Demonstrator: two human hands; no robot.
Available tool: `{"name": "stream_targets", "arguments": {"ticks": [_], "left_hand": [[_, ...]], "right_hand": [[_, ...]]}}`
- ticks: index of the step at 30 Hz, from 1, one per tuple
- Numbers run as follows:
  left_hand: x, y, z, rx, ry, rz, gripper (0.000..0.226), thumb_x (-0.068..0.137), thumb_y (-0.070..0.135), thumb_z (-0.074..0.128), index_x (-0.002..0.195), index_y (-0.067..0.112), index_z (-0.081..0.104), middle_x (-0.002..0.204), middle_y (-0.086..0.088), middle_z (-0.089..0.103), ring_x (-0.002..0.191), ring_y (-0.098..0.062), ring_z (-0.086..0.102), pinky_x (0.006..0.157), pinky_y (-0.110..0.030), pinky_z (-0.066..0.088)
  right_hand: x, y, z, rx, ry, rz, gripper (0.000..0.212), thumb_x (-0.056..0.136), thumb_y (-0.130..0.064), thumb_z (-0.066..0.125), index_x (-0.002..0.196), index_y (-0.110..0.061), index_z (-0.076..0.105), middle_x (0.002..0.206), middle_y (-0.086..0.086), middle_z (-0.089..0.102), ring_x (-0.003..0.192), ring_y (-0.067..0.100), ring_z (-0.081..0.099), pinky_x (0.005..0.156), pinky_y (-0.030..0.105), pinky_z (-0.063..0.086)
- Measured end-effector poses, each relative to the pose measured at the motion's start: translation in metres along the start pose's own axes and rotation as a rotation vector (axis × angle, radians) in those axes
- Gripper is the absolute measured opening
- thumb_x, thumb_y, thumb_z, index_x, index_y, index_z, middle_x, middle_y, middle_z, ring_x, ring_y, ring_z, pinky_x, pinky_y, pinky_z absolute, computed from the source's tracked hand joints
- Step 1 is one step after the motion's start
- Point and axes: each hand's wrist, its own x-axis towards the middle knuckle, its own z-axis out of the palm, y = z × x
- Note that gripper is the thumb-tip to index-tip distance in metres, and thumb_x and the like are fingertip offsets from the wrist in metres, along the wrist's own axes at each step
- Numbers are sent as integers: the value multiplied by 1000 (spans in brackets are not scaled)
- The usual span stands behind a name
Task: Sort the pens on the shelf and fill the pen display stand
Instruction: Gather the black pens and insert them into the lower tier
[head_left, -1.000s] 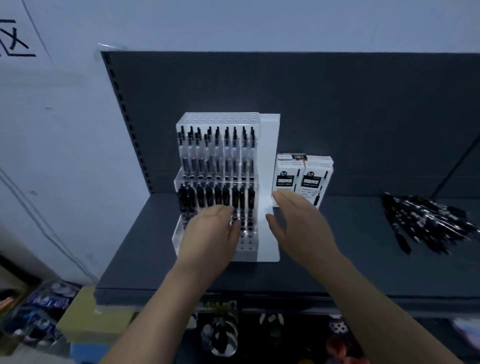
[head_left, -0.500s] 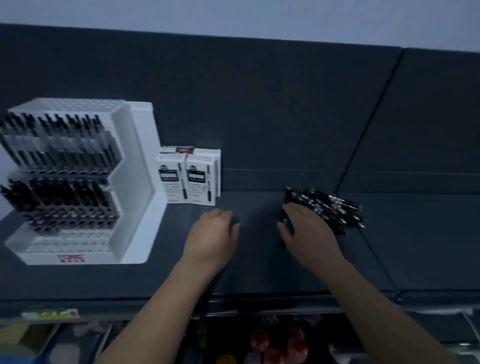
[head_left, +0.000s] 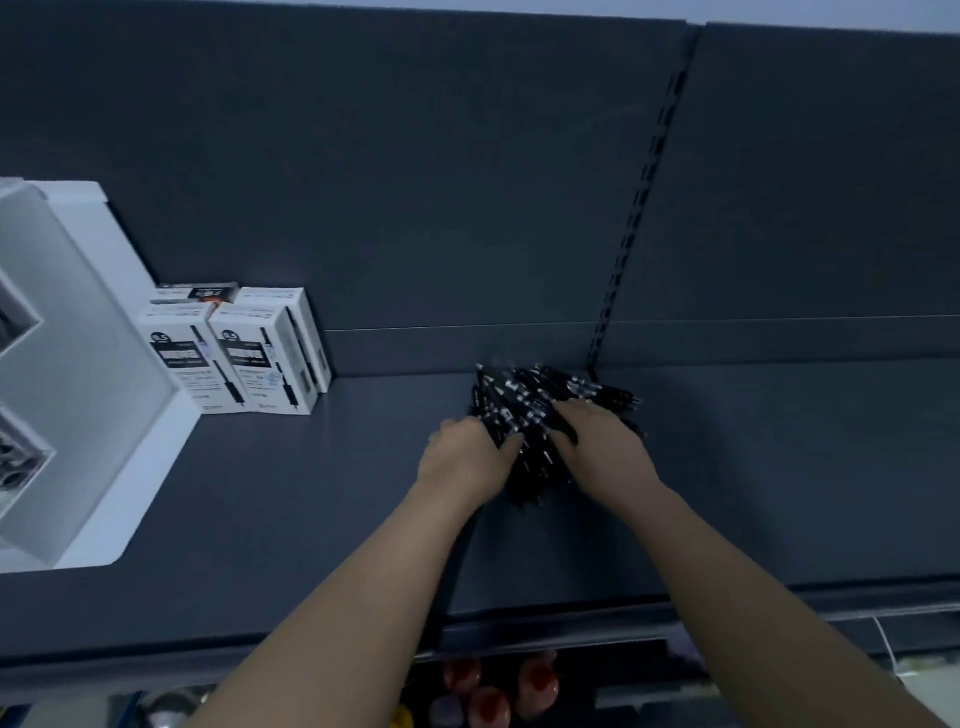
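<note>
Left hand (head_left: 466, 460) curls round the loose black pens (head_left: 524, 397); right hand (head_left: 605, 449) lies on top, grip unclear. Light, stiff, slippery: they likely fan out, so squeeze the bundle mid-barrel.

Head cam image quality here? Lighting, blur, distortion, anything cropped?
Head view: dim, bluish, even light, with no glare or hard shadows. The white display stand is the brightest thing and is cropped at the left edge. The shelf edges and slotted upright slant with wide-angle skew. The pens read as a soft black mass. Small print on the boxes is unreadable.
</note>
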Motion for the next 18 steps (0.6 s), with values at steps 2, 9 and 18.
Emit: {"name": "stream_targets", "arguments": {"ticks": [2, 9, 18], "left_hand": [[8, 14, 7, 56, 20, -59, 73, 87, 61, 48, 130, 2, 44, 127, -16, 47, 118, -30, 43, 96, -37, 41], [35, 20, 6, 30, -48, -155, 70, 81, 51, 52, 133, 5, 41, 127, -15, 45, 118, -29, 39, 92, -36, 41], [42, 7, -11, 64, -87, -114, 25, 88, 23, 55, 65, 15, 48, 67, 1, 51, 57, -10, 46, 46, -23, 34]], "right_hand": [[4, 6, 3, 7, -26, -9, 32, 98, -22, 50, 125, -7, 58, 131, 8, 56, 121, 24, 49, 98, 34, 41], [4, 19, 6, 42, 16, -36, 31, 95, -23, 54, 123, -13, 62, 130, 2, 58, 119, 21, 51, 95, 28, 39], [-4, 11, 9, 58, 19, -44, 34, 97, -27, 52, 126, -10, 60, 132, 7, 55, 120, 23, 49, 95, 24, 35]]}}
